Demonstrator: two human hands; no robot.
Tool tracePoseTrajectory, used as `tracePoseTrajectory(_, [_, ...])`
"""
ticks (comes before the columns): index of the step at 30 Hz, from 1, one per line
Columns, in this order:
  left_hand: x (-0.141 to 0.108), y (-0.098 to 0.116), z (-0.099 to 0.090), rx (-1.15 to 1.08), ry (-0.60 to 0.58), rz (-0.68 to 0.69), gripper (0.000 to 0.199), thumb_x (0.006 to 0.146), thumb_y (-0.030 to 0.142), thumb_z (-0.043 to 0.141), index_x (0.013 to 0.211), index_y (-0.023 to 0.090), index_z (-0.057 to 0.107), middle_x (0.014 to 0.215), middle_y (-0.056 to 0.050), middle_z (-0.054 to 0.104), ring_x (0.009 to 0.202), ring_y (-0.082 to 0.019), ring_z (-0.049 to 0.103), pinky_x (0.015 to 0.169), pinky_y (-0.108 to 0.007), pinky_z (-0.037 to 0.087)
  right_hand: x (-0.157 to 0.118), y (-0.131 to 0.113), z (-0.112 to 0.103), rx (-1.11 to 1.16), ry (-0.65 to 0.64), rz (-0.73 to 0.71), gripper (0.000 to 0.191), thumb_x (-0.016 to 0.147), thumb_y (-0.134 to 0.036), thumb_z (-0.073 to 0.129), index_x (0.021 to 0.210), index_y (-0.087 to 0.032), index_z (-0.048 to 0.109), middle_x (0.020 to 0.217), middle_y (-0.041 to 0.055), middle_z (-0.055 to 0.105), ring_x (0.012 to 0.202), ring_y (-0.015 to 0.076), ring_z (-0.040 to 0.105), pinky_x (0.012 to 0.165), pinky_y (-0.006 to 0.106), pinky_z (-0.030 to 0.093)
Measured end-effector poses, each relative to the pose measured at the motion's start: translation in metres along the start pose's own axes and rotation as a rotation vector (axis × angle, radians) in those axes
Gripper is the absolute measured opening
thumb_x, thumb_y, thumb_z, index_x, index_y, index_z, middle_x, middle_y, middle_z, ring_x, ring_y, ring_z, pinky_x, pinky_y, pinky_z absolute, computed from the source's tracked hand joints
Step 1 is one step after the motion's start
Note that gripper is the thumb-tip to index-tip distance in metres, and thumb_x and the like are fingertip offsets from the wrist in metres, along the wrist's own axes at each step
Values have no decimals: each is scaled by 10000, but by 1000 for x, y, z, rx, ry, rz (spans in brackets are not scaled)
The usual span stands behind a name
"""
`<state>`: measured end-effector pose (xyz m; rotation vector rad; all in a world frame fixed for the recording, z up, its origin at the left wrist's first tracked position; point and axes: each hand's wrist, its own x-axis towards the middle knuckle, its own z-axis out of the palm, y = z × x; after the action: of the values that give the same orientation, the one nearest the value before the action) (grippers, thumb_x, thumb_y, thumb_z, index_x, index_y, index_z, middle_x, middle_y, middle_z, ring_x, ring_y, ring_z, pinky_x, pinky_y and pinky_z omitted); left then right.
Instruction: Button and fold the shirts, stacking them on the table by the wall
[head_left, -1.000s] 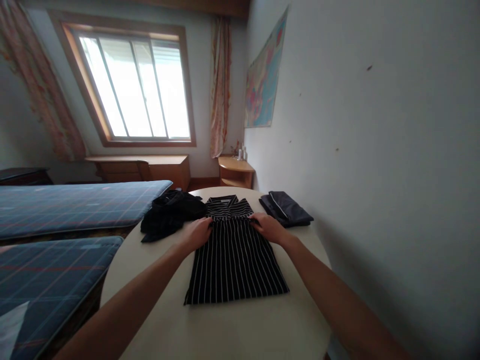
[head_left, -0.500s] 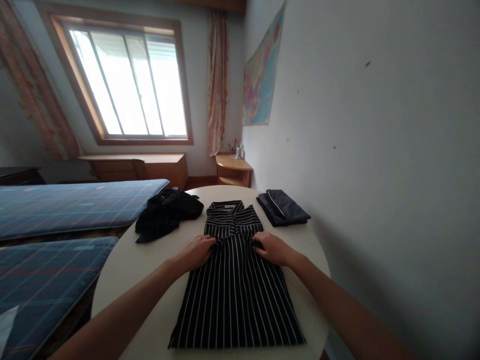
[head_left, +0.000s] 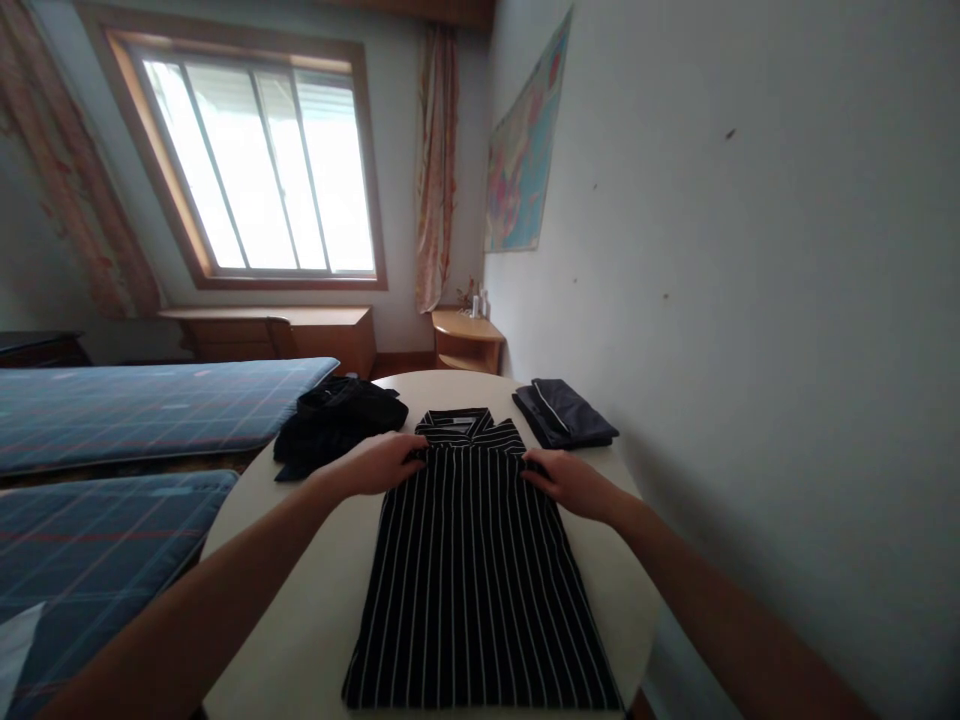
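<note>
A black shirt with white stripes [head_left: 480, 570] lies lengthwise on a round white table [head_left: 300, 590], its collar at the far end. My left hand [head_left: 386, 462] pinches the shirt's left edge just below the collar. Opposite it, my right hand [head_left: 566, 482] is closed on the right edge at about the same height. Between the two hands the fabric makes a straight crosswise edge, and horizontal stripes show beyond it. The fingertips are partly hidden against the dark cloth.
A crumpled black garment [head_left: 337, 420] lies at the table's far left, close to my left forearm. Folded dark clothing [head_left: 566, 412] rests at the far right, near the white wall [head_left: 787, 350]. Blue plaid mattresses [head_left: 150, 410] stand left of the table.
Both hands have moved away from me toward the collar, carrying the gripped fabric along. The shirt's front panel now looks smoother and covers more of the upper part.
</note>
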<state>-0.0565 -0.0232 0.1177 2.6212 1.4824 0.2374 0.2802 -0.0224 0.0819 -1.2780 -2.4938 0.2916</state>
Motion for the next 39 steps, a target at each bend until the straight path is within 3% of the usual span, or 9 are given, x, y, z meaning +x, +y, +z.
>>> tracePoseTrajectory(3, [18, -5, -5, 61, 139, -108, 237, 920, 323, 486, 1055, 234, 659, 980, -61, 717, 927, -246, 672, 781, -306, 465, 23, 2, -12, -28, 135, 25, 213, 977, -313, 511, 1077, -183, 648, 1051, 89, 716, 955, 210, 664, 858, 298, 443])
tracePoseTrajectory(7, [41, -15, 22, 53, 229, -251, 274, 954, 320, 424, 1121, 246, 627, 1076, -71, 714, 1006, -256, 665, 804, -317, 469, 51, 10, 0, -64, 253, 112, 222, 987, -261, 483, 1115, -165, 637, 1117, 104, 698, 1040, 203, 643, 930, 302, 428])
tracePoseTrajectory(12, [52, -22, 72, 29, 163, -277, 253, 934, 267, 455, 1120, 233, 622, 1042, -78, 728, 968, -253, 685, 772, -312, 477, 62, 25, 48, -23, 160, 132, 228, 967, -182, 485, 1140, -143, 630, 1164, 115, 676, 1102, 197, 614, 979, 305, 413])
tracePoseTrajectory(17, [43, -24, 90, 16, 144, -201, 236, 915, 260, 464, 1085, 204, 617, 1090, -103, 710, 1013, -277, 665, 808, -342, 483, 51, 30, 72, -49, 99, 108, 217, 940, -184, 527, 1118, -122, 635, 1149, 126, 663, 1108, 211, 582, 989, 311, 401])
tracePoseTrajectory(23, [29, -29, 87, -19, 75, -67, 181, 857, 247, 541, 994, 215, 655, 1015, -74, 721, 978, -252, 664, 858, -327, 473, 29, 21, 66, -57, 61, 61, 153, 915, -197, 552, 1014, -132, 650, 1038, 102, 664, 1017, 213, 588, 922, 299, 422])
tracePoseTrajectory(28, [19, -35, 75, -124, 17, 24, 180, 840, 229, 537, 927, 229, 695, 893, -42, 724, 884, -227, 668, 825, -305, 474, 14, 19, 62, -22, 27, 56, 222, 895, -130, 515, 1071, -146, 648, 1122, 107, 669, 1072, 216, 591, 948, 299, 409])
tracePoseTrajectory(34, [23, -44, 46, -300, 112, 37, 256, 880, 347, 526, 967, 180, 699, 786, -17, 693, 701, -170, 620, 683, -266, 471, 20, 19, 37, -15, 26, 95, 249, 895, -126, 458, 1056, -157, 644, 1076, 105, 707, 998, 210, 644, 873, 276, 418])
tracePoseTrajectory(39, [38, -49, 21, -428, 253, 33, 324, 853, 456, 581, 890, 154, 691, 776, -15, 684, 713, -169, 608, 707, -280, 483, 42, 11, 0, -100, 163, 159, 224, 895, -189, 462, 971, -165, 672, 979, 95, 728, 913, 211, 657, 817, 268, 411])
